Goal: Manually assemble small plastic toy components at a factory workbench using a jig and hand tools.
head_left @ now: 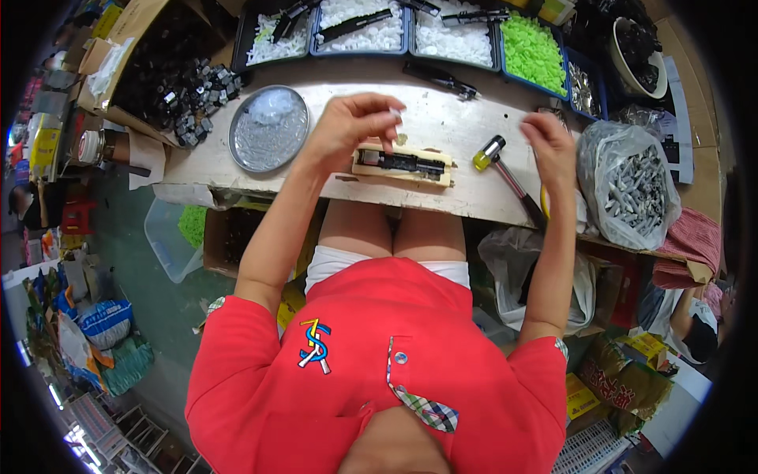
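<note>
My left hand [355, 130] hovers over the left end of a cream holder [440, 178]. Its thumb and fingertips pinch a small whitish piece [395, 113]. In the holder lies a long black part [403, 163] with a silver section at its left end. My right hand [550, 146] is raised at the right side of the table, fingers curled and fingertips together; what it holds, if anything, is too small to make out. Between the hands lies a hammer [512, 180] with a yellow-and-black head, its handle running toward the right forearm.
Along the back stand bins of white pieces [361, 26] and green pieces [534, 54]. A round metal tray [269, 130] and a pile of black blocks [196, 101] lie left. A bag of metal parts [632, 186] sits right. A black part [440, 79] lies behind the holder.
</note>
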